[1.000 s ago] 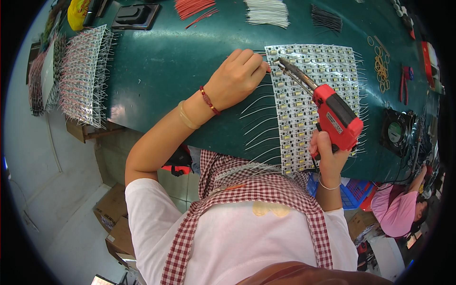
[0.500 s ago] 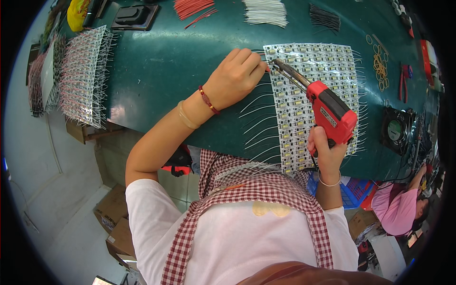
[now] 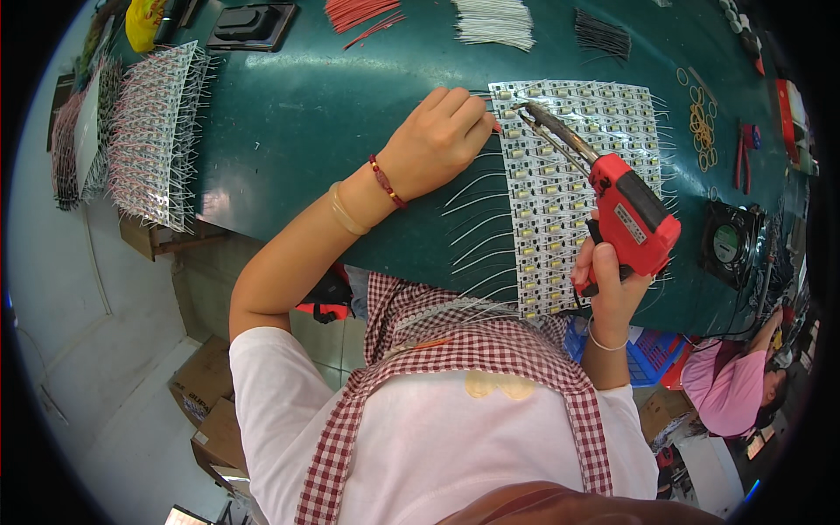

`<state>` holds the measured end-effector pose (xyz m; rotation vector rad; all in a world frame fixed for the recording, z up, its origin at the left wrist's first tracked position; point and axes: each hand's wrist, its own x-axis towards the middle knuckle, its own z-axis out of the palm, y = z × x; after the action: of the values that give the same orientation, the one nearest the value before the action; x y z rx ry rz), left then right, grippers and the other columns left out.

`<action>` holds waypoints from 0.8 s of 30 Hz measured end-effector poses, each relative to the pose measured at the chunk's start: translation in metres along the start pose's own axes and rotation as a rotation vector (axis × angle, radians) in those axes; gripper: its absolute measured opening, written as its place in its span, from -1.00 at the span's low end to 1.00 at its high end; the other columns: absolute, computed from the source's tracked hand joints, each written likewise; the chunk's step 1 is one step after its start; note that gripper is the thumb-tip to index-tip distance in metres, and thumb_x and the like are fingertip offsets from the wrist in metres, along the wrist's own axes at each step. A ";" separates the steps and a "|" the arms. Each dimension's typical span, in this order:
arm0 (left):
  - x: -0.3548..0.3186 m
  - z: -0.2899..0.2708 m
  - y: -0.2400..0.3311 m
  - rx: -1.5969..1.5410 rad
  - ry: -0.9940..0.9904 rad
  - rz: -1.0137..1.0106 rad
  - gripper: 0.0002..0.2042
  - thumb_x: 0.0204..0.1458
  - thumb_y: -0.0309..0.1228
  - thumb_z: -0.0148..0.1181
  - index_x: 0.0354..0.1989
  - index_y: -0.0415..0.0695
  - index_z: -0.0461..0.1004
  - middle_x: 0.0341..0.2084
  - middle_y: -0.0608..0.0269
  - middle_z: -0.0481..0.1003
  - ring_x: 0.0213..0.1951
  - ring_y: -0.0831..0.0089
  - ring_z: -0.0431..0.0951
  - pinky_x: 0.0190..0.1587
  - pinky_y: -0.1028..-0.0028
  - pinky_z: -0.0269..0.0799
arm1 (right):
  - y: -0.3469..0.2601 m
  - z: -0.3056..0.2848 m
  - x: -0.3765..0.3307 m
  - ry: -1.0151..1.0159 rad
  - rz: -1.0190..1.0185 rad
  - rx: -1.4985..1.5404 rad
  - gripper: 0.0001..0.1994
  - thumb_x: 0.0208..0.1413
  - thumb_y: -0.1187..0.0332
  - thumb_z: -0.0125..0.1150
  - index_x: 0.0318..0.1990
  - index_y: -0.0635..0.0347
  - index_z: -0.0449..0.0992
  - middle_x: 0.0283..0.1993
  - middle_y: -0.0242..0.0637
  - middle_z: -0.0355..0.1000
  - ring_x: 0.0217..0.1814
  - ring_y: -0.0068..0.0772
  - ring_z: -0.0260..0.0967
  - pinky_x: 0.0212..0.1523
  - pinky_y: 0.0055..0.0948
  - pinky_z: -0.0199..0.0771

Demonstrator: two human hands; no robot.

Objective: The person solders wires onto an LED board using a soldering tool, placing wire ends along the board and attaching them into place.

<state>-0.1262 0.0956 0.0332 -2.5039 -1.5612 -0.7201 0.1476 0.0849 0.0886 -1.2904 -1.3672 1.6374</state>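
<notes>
As right hand [image 3: 610, 284] grips one soldering gun [image 3: 637, 214], left hand [image 3: 437, 144] curled, hold unclear

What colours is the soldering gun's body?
The soldering gun has a red and black body; it shows best in the head view.

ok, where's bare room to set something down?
Widest: green tabletop between far-left wired boards and left hand, bar one tiny scrap. Smaller: between red wires and white wires. Crowded: right side, rubber bands, pliers, fan.
</notes>
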 end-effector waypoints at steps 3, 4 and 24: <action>0.001 -0.001 0.000 0.007 0.001 0.006 -0.80 -0.16 -0.53 0.14 -0.30 -0.22 0.49 -0.47 0.26 0.31 -0.40 0.37 0.36 -0.32 0.46 0.32 | -0.001 -0.001 -0.002 -0.023 -0.049 0.040 -0.64 0.18 0.40 0.05 0.07 0.45 0.31 -0.56 -0.27 0.35 -0.65 -0.59 0.24 -0.57 -0.56 0.32; 0.001 -0.001 0.000 0.007 0.002 0.008 -0.80 -0.16 -0.53 0.14 -0.30 -0.22 0.49 -0.47 0.26 0.31 -0.40 0.37 0.36 -0.32 0.46 0.32 | -0.001 -0.001 -0.003 -0.036 -0.079 0.066 -0.63 0.19 0.39 0.05 0.08 0.46 0.29 -0.55 -0.27 0.36 -0.64 -0.58 0.26 -0.56 -0.56 0.34; -0.007 -0.009 0.019 -0.024 -0.031 -0.005 -0.77 -0.15 -0.52 0.15 -0.26 -0.22 0.53 -0.48 0.27 0.29 -0.39 0.38 0.35 -0.26 0.41 0.33 | 0.010 0.002 -0.025 0.003 0.053 0.017 -0.67 0.22 0.28 0.05 -0.05 0.41 0.33 -0.61 -0.30 0.34 -0.69 -0.57 0.25 -0.64 -0.58 0.28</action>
<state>-0.1156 0.0780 0.0406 -2.5407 -1.5785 -0.7088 0.1551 0.0587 0.0857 -1.3289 -1.3254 1.6786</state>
